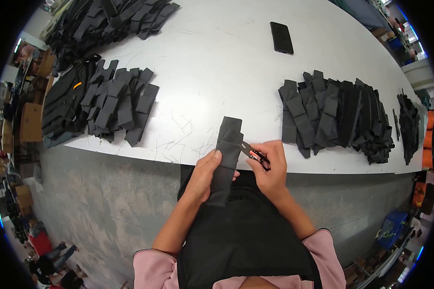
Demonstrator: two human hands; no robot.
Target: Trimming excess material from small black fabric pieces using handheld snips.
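Fingers of the left hand [205, 174] pinch the black fabric strip [228, 149] taut at the table edge [144, 156] while the right hand [271, 168] closes small snips [253, 154] against its side.

A pink top with short sleeves [152, 267] is worn, dark-edged at the cuffs, under a black apron [243, 231]; forearms are left bare.

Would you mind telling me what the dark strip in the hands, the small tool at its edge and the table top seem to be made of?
Dark strip: probably woven fabric or webbing, matte dark grey; it folds and hangs limp from the left hand.
Small tool in the right hand: apparently metal blades with an orange, likely plastic, part; too small to be sure.
Table top: smooth white sheet, possibly laminate, scuffed and strewn with threads.
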